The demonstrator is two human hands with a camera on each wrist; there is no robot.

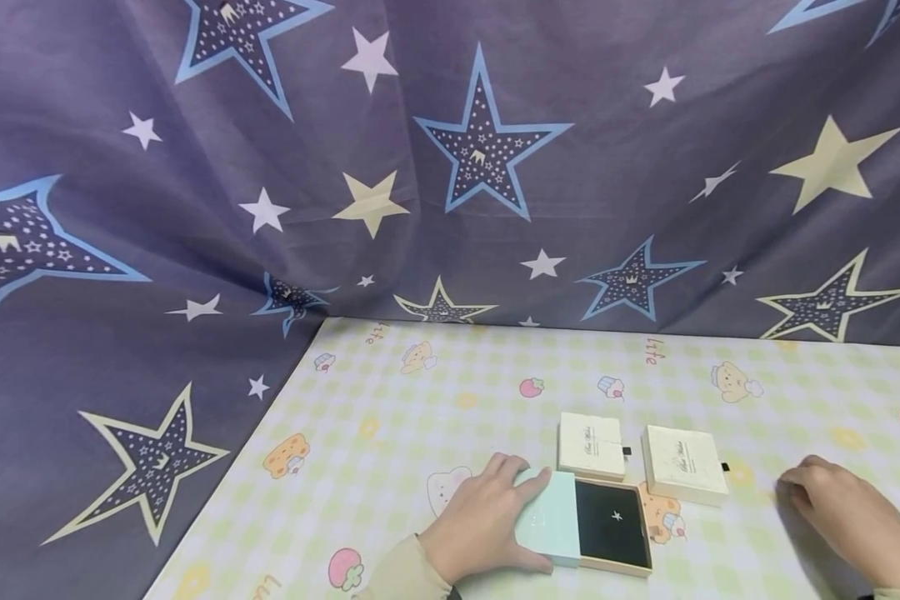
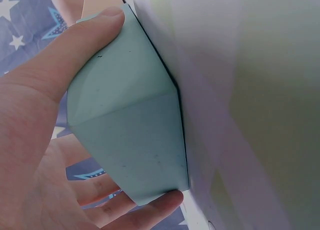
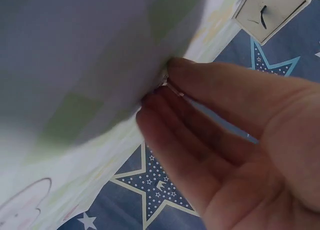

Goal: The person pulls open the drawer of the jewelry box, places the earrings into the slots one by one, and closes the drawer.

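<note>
My left hand (image 1: 483, 517) grips a mint-green box sleeve (image 1: 558, 525), thumb along the near side and fingers round the far side. From the sleeve's right end a drawer tray (image 1: 607, 546) is slid out, lined in black, with a small silvery star piece (image 1: 617, 516) on the lining. To the right, low at the tabletop, is my right hand (image 1: 843, 512). Its thumb and fingertips pinch a tiny shiny piece (image 3: 180, 94), seen in the right wrist view; most of that piece is hidden, so its kind cannot be told.
Two cream boxes, one on the left (image 1: 591, 446) and one on the right (image 1: 685, 462), lie behind the mint box, each with a black pull tab at its right. A checked, cartoon-printed cloth (image 1: 390, 500) covers the table. Behind hangs a dark star-patterned curtain (image 1: 330, 108).
</note>
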